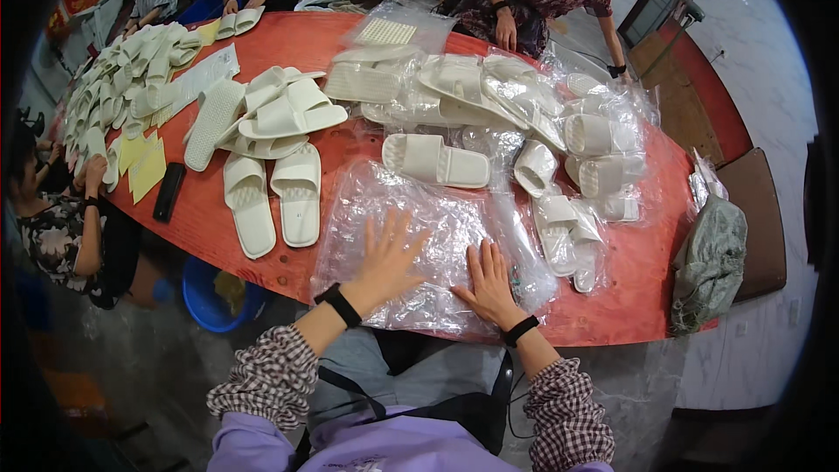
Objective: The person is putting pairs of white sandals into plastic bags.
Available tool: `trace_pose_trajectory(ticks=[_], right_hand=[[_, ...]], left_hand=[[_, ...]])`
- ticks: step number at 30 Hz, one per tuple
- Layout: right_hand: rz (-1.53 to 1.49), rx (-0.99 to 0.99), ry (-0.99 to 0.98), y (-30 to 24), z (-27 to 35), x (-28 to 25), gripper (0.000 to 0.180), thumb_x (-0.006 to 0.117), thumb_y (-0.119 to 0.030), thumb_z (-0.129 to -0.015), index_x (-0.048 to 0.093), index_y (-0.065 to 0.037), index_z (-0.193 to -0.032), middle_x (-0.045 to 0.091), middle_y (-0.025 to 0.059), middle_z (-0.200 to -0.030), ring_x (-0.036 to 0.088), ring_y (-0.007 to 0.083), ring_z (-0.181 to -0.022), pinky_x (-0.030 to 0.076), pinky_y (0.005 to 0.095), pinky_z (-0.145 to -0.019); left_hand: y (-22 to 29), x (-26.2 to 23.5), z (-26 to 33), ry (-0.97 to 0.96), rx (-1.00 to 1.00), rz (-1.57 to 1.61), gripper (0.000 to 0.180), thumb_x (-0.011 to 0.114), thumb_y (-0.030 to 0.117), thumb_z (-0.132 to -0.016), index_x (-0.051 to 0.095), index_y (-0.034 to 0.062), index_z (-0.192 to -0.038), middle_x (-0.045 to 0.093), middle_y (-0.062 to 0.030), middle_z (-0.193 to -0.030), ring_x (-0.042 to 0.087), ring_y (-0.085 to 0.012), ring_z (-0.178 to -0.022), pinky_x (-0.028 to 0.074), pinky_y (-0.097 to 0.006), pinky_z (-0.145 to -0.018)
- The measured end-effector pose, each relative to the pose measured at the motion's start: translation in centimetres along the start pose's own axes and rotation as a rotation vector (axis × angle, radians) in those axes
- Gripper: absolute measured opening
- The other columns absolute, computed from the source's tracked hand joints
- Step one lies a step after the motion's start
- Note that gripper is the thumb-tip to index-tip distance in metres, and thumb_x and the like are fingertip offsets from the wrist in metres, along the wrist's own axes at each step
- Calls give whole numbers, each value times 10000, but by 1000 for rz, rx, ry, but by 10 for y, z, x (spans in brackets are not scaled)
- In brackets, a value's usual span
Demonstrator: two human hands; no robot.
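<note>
Clear plastic bags (441, 297) at 6 o'clock on red table (647, 297). My hands apart, fingers spread, gripping nothing: right hand (492, 287) palm-down on bags, left hand (384, 262) over them — blurred, can't tell contact. Judgement: anchor with right, smooth outward with left, light pressure so layers don't skid. Glare hides bag mouths, layer count. Bagged slide slippers (603, 135) at 2 o'clock — partly masked by wrinkled plastic.
</note>
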State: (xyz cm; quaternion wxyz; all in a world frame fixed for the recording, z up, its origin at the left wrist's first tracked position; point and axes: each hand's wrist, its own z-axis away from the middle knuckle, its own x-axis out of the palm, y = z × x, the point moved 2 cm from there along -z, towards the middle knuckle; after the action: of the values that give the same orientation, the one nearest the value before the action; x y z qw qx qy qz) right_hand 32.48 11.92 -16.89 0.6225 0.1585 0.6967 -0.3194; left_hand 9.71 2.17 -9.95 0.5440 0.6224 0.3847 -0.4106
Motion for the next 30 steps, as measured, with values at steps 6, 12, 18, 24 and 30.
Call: trace_pose_trajectory(ticks=[6, 12, 18, 24, 30], right_hand=[[3, -189, -297, 29, -12, -39, 785, 604, -522, -864, 381, -16, -1422, 366, 327, -1420, 370, 471, -1315, 350, 492, -1072], [-101, -222, -186, -52, -134, -165, 469, 554, -423, -938, 592, 12, -1111, 667, 245, -949, 641, 429, -898, 517, 464, -817], [143, 175, -12, -68, -253, -92, 692, 638, -562, -836, 526, 75, -1082, 664, 246, -841, 682, 375, -786, 564, 411, -714], [233, 322, 91, -61, -280, -36, 829, 726, -565, -748, 441, 69, -1199, 570, 244, -1117, 671, 324, -921, 563, 346, -776], [210, 411, 0, -31, -305, -38, 766, 719, -473, -746, 434, 63, -1214, 623, 288, -1070, 637, 403, -1028, 525, 472, -863]], left_hand=[[-58, 48, 10, -103, -92, 29, 994, 714, 596, -720, 249, 242, -1523, 59, -193, -1588, -2, -459, -1448, -15, -709, -1077], [-70, 53, 16, -86, -128, 33, 993, 687, 644, -708, 260, 261, -1519, 63, -175, -1595, -15, -446, -1453, -22, -729, -1062], [-68, 62, 12, -78, -131, 21, 1016, 704, 658, -665, 284, 278, -1508, 106, -161, -1593, 36, -432, -1453, -12, -737, -1063], [-65, 71, 21, 59, -105, 51, 1035, 729, 635, -628, 312, 274, -1503, 163, -167, -1579, 133, -462, -1427, 13, -749, -1052], [-65, 74, 16, 217, -66, 119, 1016, 796, 578, -567, 407, 265, -1452, 179, -166, -1575, 212, -437, -1407, 34, -747, -1056]])
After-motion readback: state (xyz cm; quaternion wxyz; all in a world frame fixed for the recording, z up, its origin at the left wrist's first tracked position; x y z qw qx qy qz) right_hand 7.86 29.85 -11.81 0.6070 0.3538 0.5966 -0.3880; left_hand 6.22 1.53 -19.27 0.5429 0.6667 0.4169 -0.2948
